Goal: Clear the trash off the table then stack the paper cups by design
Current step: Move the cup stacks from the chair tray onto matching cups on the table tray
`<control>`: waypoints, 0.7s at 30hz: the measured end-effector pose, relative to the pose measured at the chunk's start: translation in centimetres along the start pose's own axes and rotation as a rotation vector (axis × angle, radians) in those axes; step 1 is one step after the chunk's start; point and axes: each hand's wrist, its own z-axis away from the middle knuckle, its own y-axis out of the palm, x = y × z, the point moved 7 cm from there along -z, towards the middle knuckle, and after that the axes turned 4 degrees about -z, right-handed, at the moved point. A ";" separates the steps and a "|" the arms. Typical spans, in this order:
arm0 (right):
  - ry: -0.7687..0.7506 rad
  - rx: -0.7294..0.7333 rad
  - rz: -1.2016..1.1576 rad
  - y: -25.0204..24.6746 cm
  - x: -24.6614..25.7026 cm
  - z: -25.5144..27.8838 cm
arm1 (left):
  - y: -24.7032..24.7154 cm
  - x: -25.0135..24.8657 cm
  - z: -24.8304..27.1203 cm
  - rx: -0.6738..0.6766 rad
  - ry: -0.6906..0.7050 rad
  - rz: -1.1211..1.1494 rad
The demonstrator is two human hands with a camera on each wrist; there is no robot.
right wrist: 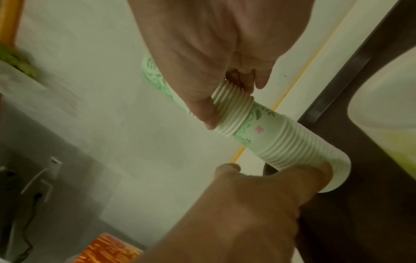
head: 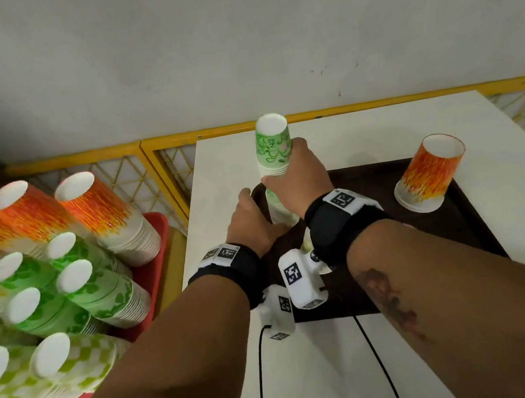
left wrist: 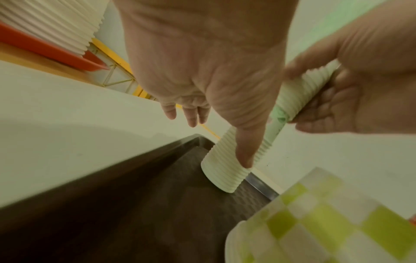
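Stacking was well under way when the head camera caught my right hand (head: 298,172) curled round a short nest of green floral cups (head: 273,148), lowering it onto the taller green stack (head: 279,208) that stood on the dark tray (head: 448,219), while my left hand (head: 251,225) steadied that stack; no loose trash showed on the white table (head: 365,136), and one orange cup (head: 430,172) sat upside down on the tray, still unsorted by my reckoning. Sorted orange, green and checked stacks (head: 40,270) filled the red tray beside the table. From the left wrist, my thumb (left wrist: 246,151) pressed the stack's ribbed rims, the other fingers straight and free, and a blurred checked cup (left wrist: 326,218) waited nearby. From the right wrist, my fingers (right wrist: 202,99) pinched the upper nest's rims. No brand or writing was readable; only square coded markers showed on the wrist units.
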 end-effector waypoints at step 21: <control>-0.363 -0.170 0.030 2.5 6.5 13.5 | -10.2 7.4 17.1 -0.195 -0.096 0.141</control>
